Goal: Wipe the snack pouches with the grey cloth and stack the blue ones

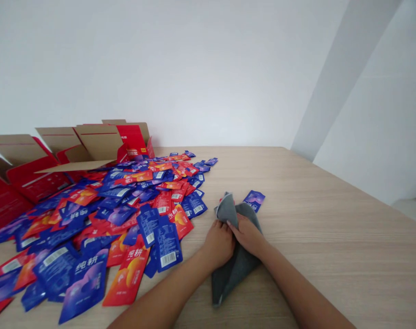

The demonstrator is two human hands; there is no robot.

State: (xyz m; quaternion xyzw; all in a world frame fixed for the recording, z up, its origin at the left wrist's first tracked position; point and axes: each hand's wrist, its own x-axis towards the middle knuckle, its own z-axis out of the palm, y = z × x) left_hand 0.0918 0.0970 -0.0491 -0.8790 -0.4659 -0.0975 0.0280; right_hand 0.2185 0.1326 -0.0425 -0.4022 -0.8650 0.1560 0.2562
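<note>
Both of my hands are on a grey cloth (pixel 228 278) lying bunched on the table. My left hand (pixel 219 244) is closed, its fingers curled into the cloth's gathered middle. From the right, my right hand (pixel 248 233) grips the same cloth, its fingertips close to the left hand. A folded flap of cloth stands up past the fingers. Behind that flap a small bit of red shows, too little to name. Just beyond the cloth lies a blue packet (pixel 254 200) with purple fruit printed on it, partly covered by the cloth.
A large heap of blue packets (pixel 167 246) and red packets (pixel 127 276) spreads over the left side of the wooden table (pixel 331 219). Several opened red cardboard boxes (pixel 134 139) stand behind the heap. A white wall (pixel 221 73) rises at the table's far edge.
</note>
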